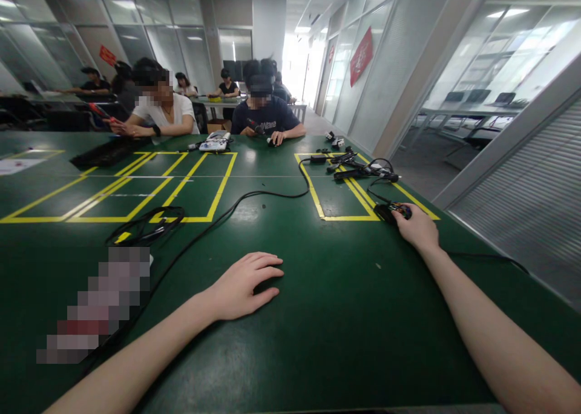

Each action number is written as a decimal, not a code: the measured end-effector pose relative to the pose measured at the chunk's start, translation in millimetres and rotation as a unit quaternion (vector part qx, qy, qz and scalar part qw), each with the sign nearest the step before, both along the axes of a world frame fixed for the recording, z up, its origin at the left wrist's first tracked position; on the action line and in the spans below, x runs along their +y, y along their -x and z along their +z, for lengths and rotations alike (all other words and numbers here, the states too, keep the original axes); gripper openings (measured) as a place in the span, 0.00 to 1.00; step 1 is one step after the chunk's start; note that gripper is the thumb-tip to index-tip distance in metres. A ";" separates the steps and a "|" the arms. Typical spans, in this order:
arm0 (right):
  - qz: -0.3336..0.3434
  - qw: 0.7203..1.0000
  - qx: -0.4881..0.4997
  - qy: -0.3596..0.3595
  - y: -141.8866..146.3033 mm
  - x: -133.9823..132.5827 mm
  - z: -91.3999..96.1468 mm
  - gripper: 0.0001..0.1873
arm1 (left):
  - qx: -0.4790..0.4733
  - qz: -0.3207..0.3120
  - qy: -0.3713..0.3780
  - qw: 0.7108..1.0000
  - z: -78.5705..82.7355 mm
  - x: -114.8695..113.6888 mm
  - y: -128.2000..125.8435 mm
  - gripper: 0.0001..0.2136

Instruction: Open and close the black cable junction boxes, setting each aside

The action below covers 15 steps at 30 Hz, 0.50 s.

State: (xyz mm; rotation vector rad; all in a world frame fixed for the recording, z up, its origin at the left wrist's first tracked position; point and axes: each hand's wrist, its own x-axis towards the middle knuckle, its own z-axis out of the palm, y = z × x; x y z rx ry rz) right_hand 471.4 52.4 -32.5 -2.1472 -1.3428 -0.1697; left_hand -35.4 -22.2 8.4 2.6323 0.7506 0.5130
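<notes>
My left hand (245, 284) lies palm down on the green table (313, 341), its fingers stretched and holding nothing. Over at the table's right side, my right hand (420, 227) has its fingers round a dark device with coloured wires (387, 213); its exact kind is too small to make out. Just beyond that hand sits a heap of black parts and cables (351, 170). A black cable (240, 201) runs across the table from the left to a small black box (318, 159).
A coiled black cable (147, 226) rests at the left, beyond a blurred-out object (97, 308). Yellow tape (218, 196) marks rectangles on the table. Two people sit opposite, one near a white device (215, 140), the other by a black tray (111, 152). A glass partition (512, 160) stands right.
</notes>
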 end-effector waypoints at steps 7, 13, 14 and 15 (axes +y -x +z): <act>0.005 0.999 0.017 0.052 24.2 -1.5 12.1 0.23 | -0.001 0.000 -0.001 1.000 1.8 -0.6 0.0 0.13; 0.262 0.964 0.012 0.028 116.4 -10.3 17.6 0.20 | -0.010 0.003 -0.004 1.000 3.1 -1.4 -1.8 0.13; 0.319 0.947 0.015 0.024 137.2 -16.2 18.6 0.20 | -0.014 0.008 -0.006 1.000 3.2 -1.5 -2.5 0.13; 0.381 0.924 0.018 0.023 157.9 -23.9 20.1 0.20 | -0.022 0.016 -0.011 1.000 3.5 -1.7 -3.3 0.14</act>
